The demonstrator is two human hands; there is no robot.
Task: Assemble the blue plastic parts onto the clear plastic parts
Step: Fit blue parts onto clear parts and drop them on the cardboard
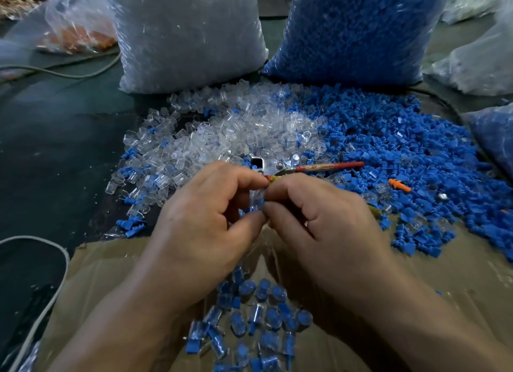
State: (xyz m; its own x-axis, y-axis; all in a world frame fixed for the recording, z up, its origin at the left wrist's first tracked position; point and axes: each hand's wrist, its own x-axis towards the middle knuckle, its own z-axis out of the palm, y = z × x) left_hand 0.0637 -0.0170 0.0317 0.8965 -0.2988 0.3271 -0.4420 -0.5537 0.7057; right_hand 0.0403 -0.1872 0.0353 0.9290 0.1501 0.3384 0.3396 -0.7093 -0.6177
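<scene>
My left hand [205,218] and my right hand [319,213] meet fingertip to fingertip over the front of the table. Between them I pinch a small clear plastic part [256,198] with a blue plastic part [261,205] at its lower side; fingers hide most of both. A heap of loose clear parts [222,138] lies just beyond my hands, and a wide heap of loose blue parts [402,149] spreads to the right. Joined blue-and-clear pieces [249,316] lie in a cardboard box [111,266] beneath my wrists.
A tall bag of clear parts [186,32] and a tall bag of blue parts [358,30] stand at the back. A red-handled tool [319,167] lies among the parts, and an orange piece [398,185] to its right. A grey cable [36,274] curves at the left.
</scene>
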